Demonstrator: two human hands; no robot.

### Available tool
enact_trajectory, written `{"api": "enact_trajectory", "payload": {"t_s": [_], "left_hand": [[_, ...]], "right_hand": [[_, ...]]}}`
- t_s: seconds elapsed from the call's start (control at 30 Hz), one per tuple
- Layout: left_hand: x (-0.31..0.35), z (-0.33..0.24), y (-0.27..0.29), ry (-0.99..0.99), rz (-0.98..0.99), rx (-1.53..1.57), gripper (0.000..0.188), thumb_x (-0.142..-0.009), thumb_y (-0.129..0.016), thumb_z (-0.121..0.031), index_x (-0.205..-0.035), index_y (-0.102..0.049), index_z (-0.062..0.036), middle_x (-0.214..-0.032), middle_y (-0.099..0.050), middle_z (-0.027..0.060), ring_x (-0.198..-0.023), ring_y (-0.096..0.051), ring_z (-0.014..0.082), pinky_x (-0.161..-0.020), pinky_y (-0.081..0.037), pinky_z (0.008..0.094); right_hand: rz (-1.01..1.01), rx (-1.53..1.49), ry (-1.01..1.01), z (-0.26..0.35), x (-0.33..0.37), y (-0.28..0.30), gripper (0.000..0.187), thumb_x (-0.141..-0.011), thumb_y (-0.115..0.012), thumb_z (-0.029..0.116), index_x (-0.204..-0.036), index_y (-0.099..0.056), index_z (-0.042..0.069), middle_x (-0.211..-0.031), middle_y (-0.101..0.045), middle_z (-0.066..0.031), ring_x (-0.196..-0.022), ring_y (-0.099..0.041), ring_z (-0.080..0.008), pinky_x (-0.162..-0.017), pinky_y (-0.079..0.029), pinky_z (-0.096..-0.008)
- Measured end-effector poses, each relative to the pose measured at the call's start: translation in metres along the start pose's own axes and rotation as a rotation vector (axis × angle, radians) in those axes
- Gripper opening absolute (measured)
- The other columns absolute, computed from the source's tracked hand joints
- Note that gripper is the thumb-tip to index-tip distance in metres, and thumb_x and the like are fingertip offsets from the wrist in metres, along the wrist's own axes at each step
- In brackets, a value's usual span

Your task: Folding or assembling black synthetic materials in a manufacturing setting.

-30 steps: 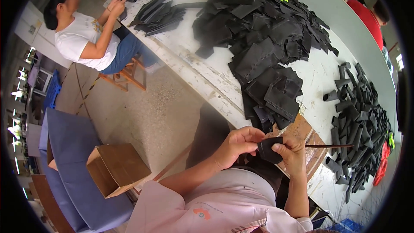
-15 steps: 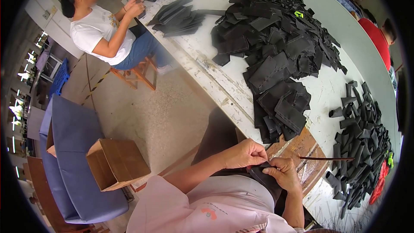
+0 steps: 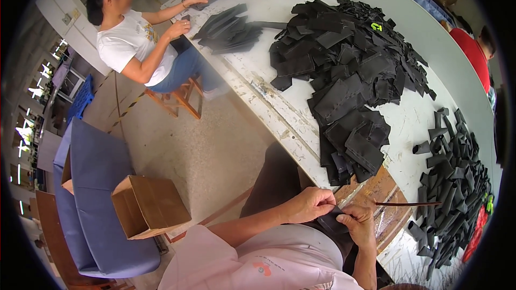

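Note:
Close to my body, over the table's near edge, I hold a black fabric piece. My right hand has it pinched, thumb on top. At its upper edge my left hand is closed with thumb and fingertips together; what lies between those fingertips is too small to make out. Beyond my hands rises a large pile of flat black stitched fabric pieces. To the right lies a heap of black tube-shaped pieces.
A thin dark rod sticks out over a worn wooden board on the white table. Across the corner a co-worker sits on a wooden stool. A cardboard box stands left, beside a blue-covered seat.
The black piece in my hands has turned to show more of its face. The co-worker's hands have parted, one reaching to the far pile. The whole view has shifted slightly.

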State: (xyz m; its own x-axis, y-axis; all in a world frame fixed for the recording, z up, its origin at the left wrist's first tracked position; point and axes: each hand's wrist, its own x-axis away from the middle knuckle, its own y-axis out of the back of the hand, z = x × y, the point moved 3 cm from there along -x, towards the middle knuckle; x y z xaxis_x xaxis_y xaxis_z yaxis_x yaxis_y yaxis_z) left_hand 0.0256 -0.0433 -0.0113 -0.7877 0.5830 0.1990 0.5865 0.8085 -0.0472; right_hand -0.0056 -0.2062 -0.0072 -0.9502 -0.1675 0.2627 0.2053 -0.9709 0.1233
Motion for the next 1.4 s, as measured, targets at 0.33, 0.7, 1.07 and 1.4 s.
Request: {"api": "enact_trajectory", "payload": {"t_s": [0.33, 0.7, 1.07, 1.4], "left_hand": [[0.007, 0.004, -0.004, 0.007, 0.098, -0.057, 0.004, -0.074, -0.053, 0.003, -0.078, -0.055, 0.0009, -0.062, -0.052, -0.0004, -0.058, -0.045, 0.0032, -0.052, -0.038, 0.0195], [0.002, 0.006, -0.003, -0.018, -0.071, 0.023, 0.007, -0.071, -0.051, 0.003, -0.076, -0.055, 0.0033, -0.058, -0.052, 0.0031, -0.053, -0.046, 0.0062, -0.05, -0.039, 0.0223], [-0.005, 0.02, -0.008, -0.005, -0.122, 0.126, 0.006, -0.075, -0.048, 0.004, -0.076, -0.054, 0.0026, -0.06, -0.051, 0.0002, -0.054, -0.044, 0.004, -0.05, -0.038, 0.0195], [-0.016, 0.076, -0.017, 0.11, 0.005, 0.203, 0.007, -0.077, -0.047, 0.003, -0.079, -0.054, 0.0012, -0.063, -0.053, 0.0002, -0.055, -0.047, 0.0039, -0.048, -0.04, 0.0193]], "right_hand": [[0.158, 0.246, 0.104, 0.003, 0.001, -0.001, 0.013, -0.066, -0.069, 0.007, -0.073, -0.062, -0.001, -0.062, -0.058, -0.0083, -0.054, -0.053, -0.0148, -0.051, -0.04, -0.0264], [0.141, 0.139, 0.005, -0.005, 0.012, 0.011, 0.014, -0.07, -0.067, 0.01, -0.071, -0.06, -0.002, -0.06, -0.055, -0.001, -0.057, -0.047, -0.0057, -0.05, -0.037, -0.0225], [-0.113, -0.248, -0.095, -0.024, 0.021, 0.028, 0.01, -0.074, -0.064, 0.009, -0.074, -0.061, 0.0, -0.06, -0.055, 0.0013, -0.054, -0.046, -0.0038, -0.051, -0.036, -0.0185], [-0.329, -0.018, -0.042, -0.041, 0.02, 0.019, 0.009, -0.08, -0.056, 0.009, -0.076, -0.059, 0.001, -0.056, -0.052, -0.0011, -0.048, -0.045, -0.008, -0.046, -0.036, -0.0217]]}}
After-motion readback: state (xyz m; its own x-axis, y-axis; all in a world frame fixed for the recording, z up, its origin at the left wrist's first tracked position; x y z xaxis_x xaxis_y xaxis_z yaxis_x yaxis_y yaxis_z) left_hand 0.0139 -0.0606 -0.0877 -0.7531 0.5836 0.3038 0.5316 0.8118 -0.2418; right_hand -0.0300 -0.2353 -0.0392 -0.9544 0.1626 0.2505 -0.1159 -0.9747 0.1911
